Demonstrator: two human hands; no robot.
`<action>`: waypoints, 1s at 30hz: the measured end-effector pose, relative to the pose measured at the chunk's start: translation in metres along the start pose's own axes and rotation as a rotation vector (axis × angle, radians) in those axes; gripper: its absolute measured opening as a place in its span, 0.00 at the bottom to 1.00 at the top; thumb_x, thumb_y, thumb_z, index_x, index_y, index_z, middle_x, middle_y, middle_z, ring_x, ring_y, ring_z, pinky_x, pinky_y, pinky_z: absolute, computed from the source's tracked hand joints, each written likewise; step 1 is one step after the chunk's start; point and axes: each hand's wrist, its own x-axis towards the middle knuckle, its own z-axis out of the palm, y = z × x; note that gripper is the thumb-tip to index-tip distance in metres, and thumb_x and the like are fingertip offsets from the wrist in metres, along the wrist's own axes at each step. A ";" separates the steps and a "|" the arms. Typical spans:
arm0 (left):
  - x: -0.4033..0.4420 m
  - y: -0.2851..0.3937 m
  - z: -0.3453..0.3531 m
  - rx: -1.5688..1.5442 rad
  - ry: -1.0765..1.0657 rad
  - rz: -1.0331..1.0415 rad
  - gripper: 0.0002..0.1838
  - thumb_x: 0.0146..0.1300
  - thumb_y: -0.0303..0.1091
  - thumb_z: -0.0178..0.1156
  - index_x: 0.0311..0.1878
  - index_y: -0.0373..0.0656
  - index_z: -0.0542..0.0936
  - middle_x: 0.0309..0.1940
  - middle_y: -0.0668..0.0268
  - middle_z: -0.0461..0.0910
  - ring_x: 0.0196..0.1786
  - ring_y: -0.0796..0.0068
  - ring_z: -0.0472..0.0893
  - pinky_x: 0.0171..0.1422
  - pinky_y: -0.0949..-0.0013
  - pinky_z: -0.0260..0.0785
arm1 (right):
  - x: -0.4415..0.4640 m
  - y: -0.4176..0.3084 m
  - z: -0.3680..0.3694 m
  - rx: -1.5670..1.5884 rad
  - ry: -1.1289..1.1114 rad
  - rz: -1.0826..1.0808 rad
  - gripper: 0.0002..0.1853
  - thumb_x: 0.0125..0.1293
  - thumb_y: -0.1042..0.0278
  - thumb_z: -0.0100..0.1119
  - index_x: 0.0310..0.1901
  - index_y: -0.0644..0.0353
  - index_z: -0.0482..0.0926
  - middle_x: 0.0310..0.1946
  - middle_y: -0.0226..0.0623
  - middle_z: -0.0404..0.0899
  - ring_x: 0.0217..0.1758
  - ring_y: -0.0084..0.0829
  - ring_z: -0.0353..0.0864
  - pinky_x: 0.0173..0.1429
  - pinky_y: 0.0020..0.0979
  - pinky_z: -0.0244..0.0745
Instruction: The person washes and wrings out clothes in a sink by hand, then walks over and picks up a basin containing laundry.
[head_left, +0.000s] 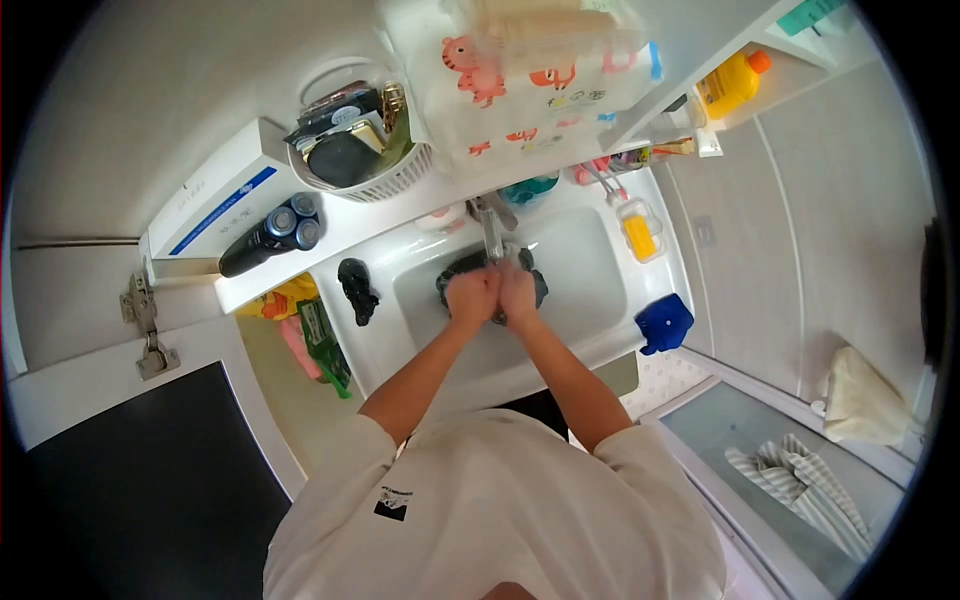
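Head view: left hand (469,296) meets right hand (517,291) over dark cloth (460,266), where the sink (595,270) likely contains drips; I can't tell whether blurred fingers pinch.

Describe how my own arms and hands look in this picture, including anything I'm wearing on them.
Your left hand and right hand are bare, with no gloves. No watch or bracelet shows at the wrists; blur hides whether you wear rings. Your forearms are uncovered below the short, loose, off-white sleeves of a plain-looking shirt.
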 end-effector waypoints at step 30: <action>0.002 0.011 -0.047 -0.100 -0.151 0.077 0.28 0.74 0.55 0.56 0.25 0.42 0.84 0.21 0.50 0.79 0.25 0.46 0.79 0.30 0.51 0.69 | 0.026 -0.002 -0.061 -0.354 -0.359 -0.636 0.12 0.68 0.64 0.53 0.37 0.63 0.83 0.34 0.41 0.81 0.45 0.40 0.81 0.52 0.38 0.74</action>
